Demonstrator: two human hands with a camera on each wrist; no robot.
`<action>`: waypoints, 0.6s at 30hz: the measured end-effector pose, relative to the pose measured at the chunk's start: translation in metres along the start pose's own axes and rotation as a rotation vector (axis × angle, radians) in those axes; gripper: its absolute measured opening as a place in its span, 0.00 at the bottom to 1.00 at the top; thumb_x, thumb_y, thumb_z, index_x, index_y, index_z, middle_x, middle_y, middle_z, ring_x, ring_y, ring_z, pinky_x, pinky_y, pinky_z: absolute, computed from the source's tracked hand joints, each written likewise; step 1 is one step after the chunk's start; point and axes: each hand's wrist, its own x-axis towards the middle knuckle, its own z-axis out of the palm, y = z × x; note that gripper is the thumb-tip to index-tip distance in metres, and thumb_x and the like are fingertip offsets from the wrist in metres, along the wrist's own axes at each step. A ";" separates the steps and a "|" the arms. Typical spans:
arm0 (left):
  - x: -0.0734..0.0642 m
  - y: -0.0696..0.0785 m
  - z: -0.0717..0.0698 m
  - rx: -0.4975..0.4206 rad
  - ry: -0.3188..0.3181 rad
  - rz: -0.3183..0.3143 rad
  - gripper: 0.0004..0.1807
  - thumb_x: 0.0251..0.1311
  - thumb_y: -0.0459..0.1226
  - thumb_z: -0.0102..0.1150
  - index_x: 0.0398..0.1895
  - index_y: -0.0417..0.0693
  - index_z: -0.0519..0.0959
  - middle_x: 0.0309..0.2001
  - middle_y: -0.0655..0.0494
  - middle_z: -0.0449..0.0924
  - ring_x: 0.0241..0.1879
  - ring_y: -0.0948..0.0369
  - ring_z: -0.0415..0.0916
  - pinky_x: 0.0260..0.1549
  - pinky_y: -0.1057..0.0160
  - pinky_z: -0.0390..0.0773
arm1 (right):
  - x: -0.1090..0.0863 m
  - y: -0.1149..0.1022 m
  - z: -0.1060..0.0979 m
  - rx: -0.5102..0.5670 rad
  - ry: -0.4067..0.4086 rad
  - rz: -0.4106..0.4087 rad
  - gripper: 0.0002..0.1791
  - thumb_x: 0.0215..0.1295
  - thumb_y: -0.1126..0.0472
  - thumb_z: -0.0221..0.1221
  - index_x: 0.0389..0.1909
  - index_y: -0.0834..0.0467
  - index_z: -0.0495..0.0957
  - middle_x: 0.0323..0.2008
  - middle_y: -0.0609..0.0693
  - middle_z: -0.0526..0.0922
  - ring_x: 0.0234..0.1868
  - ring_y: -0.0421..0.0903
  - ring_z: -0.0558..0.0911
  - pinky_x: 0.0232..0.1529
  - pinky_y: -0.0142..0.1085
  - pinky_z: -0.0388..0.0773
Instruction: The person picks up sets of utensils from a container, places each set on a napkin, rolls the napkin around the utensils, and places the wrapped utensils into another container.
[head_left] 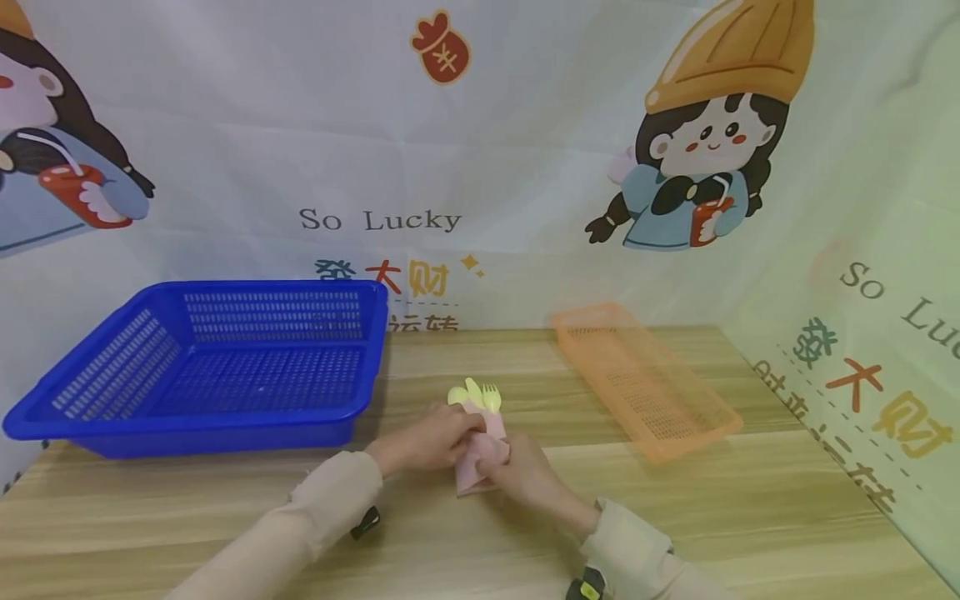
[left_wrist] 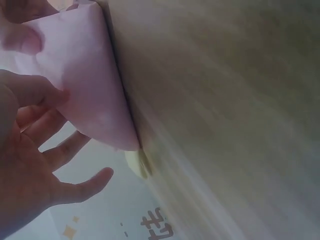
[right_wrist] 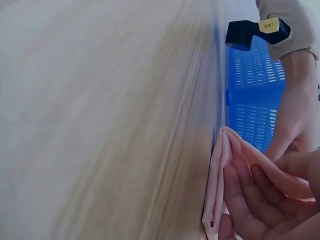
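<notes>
**Both your hands grip a folded pink cloth around yellow cutlery**

Your left hand pinches the folded pink cloth at its upper left; your right hand clamps its lower right, fingertips tucked under a fold. From the cloth's far end poke the heads of a yellow spoon, yellow knife and yellow fork. The bundle sits on the wood-grain tabletop, between the blue plastic basket and the orange plastic basket.

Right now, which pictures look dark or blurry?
Head view: bright, lettering readable, though the orange basket looks hazy; left wrist: dim, the pink wrapping partly shaded, the tabletop smeary; right wrist: brighter, the tabletop pale and blurry at left.
</notes>
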 end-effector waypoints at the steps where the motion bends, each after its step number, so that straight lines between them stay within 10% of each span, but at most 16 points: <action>1: 0.000 0.001 0.000 0.004 -0.006 -0.001 0.09 0.50 0.27 0.52 0.34 0.45 0.77 0.27 0.57 0.75 0.28 0.63 0.68 0.32 0.61 0.69 | 0.000 0.000 0.000 0.013 0.002 0.001 0.08 0.54 0.66 0.53 0.28 0.70 0.75 0.18 0.49 0.73 0.14 0.37 0.66 0.13 0.26 0.61; 12: 0.006 0.002 0.006 -0.013 -0.053 -0.036 0.09 0.50 0.27 0.54 0.35 0.44 0.78 0.35 0.52 0.80 0.38 0.57 0.74 0.37 0.54 0.69 | -0.003 0.003 -0.004 -0.182 0.081 0.041 0.09 0.48 0.65 0.57 0.14 0.61 0.71 0.12 0.44 0.63 0.15 0.38 0.62 0.14 0.26 0.57; 18: 0.006 0.003 0.011 0.046 -0.015 -0.046 0.08 0.50 0.29 0.54 0.35 0.44 0.77 0.36 0.51 0.78 0.39 0.55 0.72 0.38 0.51 0.71 | -0.002 0.007 -0.007 -0.241 0.075 0.074 0.06 0.46 0.65 0.60 0.21 0.64 0.77 0.15 0.46 0.67 0.18 0.40 0.64 0.16 0.28 0.58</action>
